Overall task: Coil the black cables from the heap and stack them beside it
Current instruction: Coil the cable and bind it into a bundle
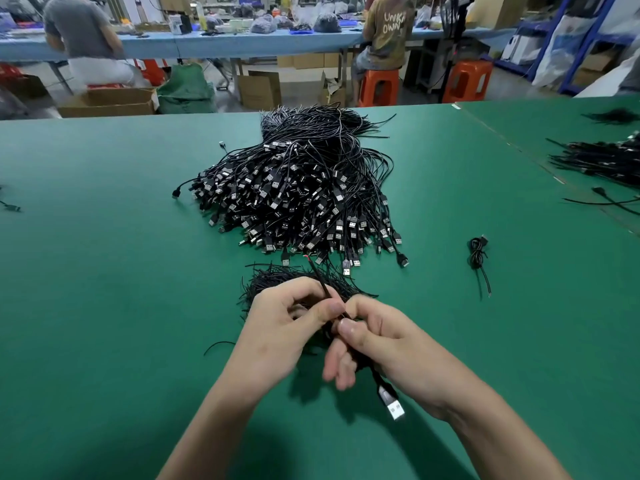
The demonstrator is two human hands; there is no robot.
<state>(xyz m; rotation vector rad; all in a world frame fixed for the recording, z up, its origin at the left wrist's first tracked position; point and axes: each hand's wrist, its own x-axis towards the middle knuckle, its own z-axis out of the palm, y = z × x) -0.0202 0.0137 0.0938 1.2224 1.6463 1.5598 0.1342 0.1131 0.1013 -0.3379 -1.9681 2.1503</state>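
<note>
A big heap of black USB cables [304, 188] lies in the middle of the green table [104, 271]. In front of it my left hand [287, 327] and my right hand [381, 344] hold one black cable [377, 379] together above the table. My left thumb and fingers pinch its thin bare end, which sticks up toward the heap. My right hand grips the bundled part, and the silver USB plug [393, 405] hangs below it. One coiled cable [478, 252] lies alone to the right of the heap.
A small pile of thin black ties [277, 275] lies just behind my hands. More cable piles [602, 161] sit at the table's right side. A loose cable end [10, 206] lies at the left edge. People sit at a blue bench beyond the table.
</note>
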